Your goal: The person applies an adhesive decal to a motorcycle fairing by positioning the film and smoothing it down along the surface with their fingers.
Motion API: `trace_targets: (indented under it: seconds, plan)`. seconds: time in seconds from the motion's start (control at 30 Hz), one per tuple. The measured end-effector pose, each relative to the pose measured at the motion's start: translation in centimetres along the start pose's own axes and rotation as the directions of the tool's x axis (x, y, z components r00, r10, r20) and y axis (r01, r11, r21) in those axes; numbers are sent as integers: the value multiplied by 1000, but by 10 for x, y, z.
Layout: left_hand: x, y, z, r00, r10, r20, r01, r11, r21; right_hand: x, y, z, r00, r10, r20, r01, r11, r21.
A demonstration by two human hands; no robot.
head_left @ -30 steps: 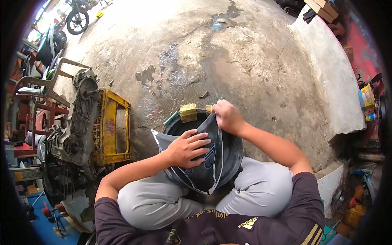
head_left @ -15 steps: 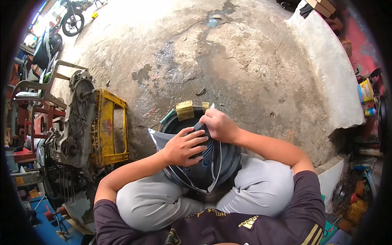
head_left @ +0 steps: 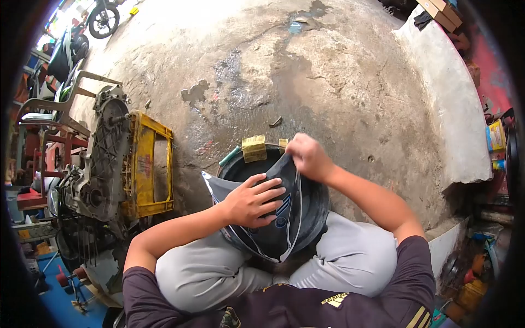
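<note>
A dark grey motorcycle body panel [head_left: 257, 236] with whitish edges and blue line marks lies across a round black basin [head_left: 322, 218] between my knees. My left hand [head_left: 254, 201] rests flat on the panel, fingers spread. At the panel's far upper tip, my right hand [head_left: 309, 157] is closed and slightly blurred; anything pinched in its fingers is hidden. Over the basin's far rim hangs a yellowish printed sheet [head_left: 254, 148], and a smaller yellowish piece [head_left: 283, 142] sits beside my right hand. A teal stick-like piece [head_left: 229, 156] leans at the rim's left.
To my left stand a yellow crate [head_left: 146, 164] and a metal engine casing [head_left: 104, 158], with a chair [head_left: 68, 104] behind. A low whitewashed concrete ledge [head_left: 448, 120] runs along the right. Wet patches mark the concrete floor [head_left: 339, 93]. A motorcycle wheel [head_left: 104, 21] shows far left.
My right hand has moved slightly up and right along the panel's tip. My left hand stays flat on the panel. The whole view has shifted a little.
</note>
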State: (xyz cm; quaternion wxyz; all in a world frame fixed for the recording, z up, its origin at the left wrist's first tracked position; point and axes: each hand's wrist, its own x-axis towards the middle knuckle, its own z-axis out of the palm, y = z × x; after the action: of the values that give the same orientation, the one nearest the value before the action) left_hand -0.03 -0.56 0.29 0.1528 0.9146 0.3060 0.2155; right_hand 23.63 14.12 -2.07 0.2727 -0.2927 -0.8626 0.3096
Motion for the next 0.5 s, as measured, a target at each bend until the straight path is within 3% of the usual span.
trace_targets:
  seconds: [0.13, 0.27, 0.33, 0.4, 0.43, 0.5]
  plan:
    - [0, 0, -2, 1000, 12, -4, -12, 1000, 12, 4, -1, 0, 993, 114, -23, -115, 992, -51]
    - [0, 0, -3, 1000, 24, 0, -24, 999, 21, -14, -34, 8, 993, -113, 30, 113, 993, 18]
    - [0, 1, -4, 1000, 18, -4, -18, 1000, 15, -11, -20, 4, 993, -115, 22, 114, 993, 39]
    - [1, 0, -5, 1000, 11, 9, -11, 1000, 11, -4, 0, -2, 998, 32, -48, -34, 998, -47]
    - [1, -1, -5, 1000, 12, 6, -12, 1000, 9, -1, 8, -2, 994, 75, -83, -76, 997, -3]
    - [0, -2, -3, 1000, 12, -2, -12, 1000, -7, -7, 4, -3, 994, 68, -82, -71, 997, -34]
